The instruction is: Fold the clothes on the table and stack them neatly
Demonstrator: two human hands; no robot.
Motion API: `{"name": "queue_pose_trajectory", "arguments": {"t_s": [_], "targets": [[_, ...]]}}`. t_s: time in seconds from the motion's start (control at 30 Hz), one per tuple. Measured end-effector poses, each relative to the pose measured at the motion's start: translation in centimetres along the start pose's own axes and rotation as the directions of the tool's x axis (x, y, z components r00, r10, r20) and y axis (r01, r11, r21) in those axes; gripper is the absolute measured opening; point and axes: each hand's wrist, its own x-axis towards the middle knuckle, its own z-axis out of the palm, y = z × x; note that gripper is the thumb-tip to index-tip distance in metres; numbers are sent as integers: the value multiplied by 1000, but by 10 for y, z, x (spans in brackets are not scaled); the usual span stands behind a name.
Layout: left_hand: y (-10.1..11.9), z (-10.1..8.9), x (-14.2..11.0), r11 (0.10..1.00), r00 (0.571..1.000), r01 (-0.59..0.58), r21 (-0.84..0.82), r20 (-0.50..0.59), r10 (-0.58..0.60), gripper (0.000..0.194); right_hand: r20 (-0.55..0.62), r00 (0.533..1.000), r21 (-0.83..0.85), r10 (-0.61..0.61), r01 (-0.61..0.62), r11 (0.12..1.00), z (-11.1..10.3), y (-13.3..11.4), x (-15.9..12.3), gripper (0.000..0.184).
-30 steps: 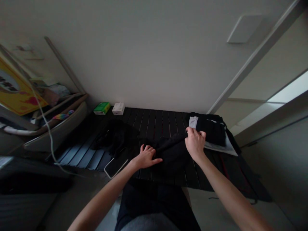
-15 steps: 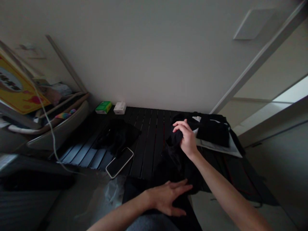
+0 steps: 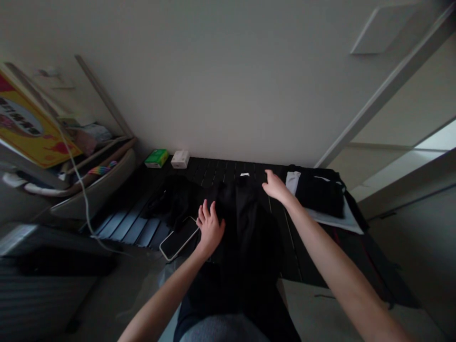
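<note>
A black garment [image 3: 245, 223] lies spread over the dark slatted table and runs down to my lap. A small white label [image 3: 244, 175] shows at its far end. My left hand [image 3: 210, 230] rests at the garment's left side, fingers apart, close to a phone with a pale rim [image 3: 178, 240]. Near the garment's far right corner, my right hand [image 3: 277, 186] has its fingers bent around dark cloth; black on black hides the exact grip. To the right of it lies a pile of folded black and white clothes [image 3: 320, 197].
A crumpled black cloth [image 3: 171, 199] lies on the table's left part. Behind it are a green box [image 3: 156, 158] and a white box [image 3: 180, 159] by the wall. A white cable [image 3: 85, 204] hangs at the left beside a cart-like frame holding a yellow package [image 3: 32, 123].
The garment, bunched under my right hand before, now lies flatter and longer. My left hand has moved forward and left from my lap. My right hand has shifted slightly forward.
</note>
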Motion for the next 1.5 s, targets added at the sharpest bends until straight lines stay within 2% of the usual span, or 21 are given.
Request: {"name": "queue_pose_trajectory", "arguments": {"t_s": [0.07,0.17,0.27,0.33,0.43,0.53,0.6,0.67,0.73,0.8,0.93,1.0,1.07,1.13,1.2,1.23,1.3,1.37,1.4,1.47,1.5], "targets": [[-10,15,-6,993,997,9,120,72,-17,67,10,998,-64,66,-65,996,26,13,-23,55],[-18,30,-12,981,995,8,195,94,-27,62,84,990,-242,113,-89,966,62,16,-77,69],[-18,32,-5,975,997,14,223,68,-30,55,113,991,-399,71,-20,917,92,9,-124,86],[-17,30,9,969,999,21,246,39,-31,53,104,994,-486,29,25,874,107,8,-141,87],[-21,29,33,960,998,-23,279,56,8,51,136,991,-556,-8,83,827,122,15,-147,82],[-29,34,53,944,986,-132,303,136,94,54,197,980,-590,-42,153,793,126,21,-141,82],[-35,35,61,929,977,-183,322,167,135,56,225,973,-607,-59,187,772,122,23,-136,77],[-42,32,69,915,972,-210,346,171,159,56,240,968,-628,-74,213,748,109,26,-128,69],[-52,21,78,901,977,-200,385,142,156,56,213,973,-668,-93,214,713,86,32,-116,62],[-64,1,90,884,988,-153,441,77,133,56,131,985,-717,-114,174,675,54,41,-98,56],[-85,-54,121,862,989,-75,501,-74,129,55,-70,985,-773,-160,48,633,-16,58,-51,44],[-84,-81,137,873,973,-64,484,-164,163,54,-155,963,-765,-220,24,643,-41,57,-27,41],[-76,-102,153,893,944,-41,449,-276,182,54,-246,928,-737,-279,8,675,-55,51,-6,39],[-64,-113,165,913,906,-6,407,-383,177,55,-359,879,-691,-314,-24,722,-56,44,15,39],[-53,-113,173,926,890,31,377,-432,146,57,-456,834,-642,-310,-67,764,-48,42,34,42],[-50,-107,175,928,900,50,369,-420,118,59,-482,827,-620,-289,-90,779,-41,43,42,44],[-48,-89,173,924,942,95,369,-335,37,60,-495,844,-581,-206,-146,801,-23,48,52,48],[-48,-64,165,916,973,112,386,-228,-23,55,-466,876,-554,-123,-180,813,-1,54,52,55],[-48,-52,159,917,985,85,390,-172,-18,51,-425,898,-554,-114,-159,817,11,57,48,57],[-44,-27,147,931,997,-58,359,-18,69,44,-265,951,-578,-156,-27,816,37,61,32,59],[-41,-15,139,937,987,-158,311,78,141,43,-146,972,-586,-183,64,808,52,63,21,58]]}}
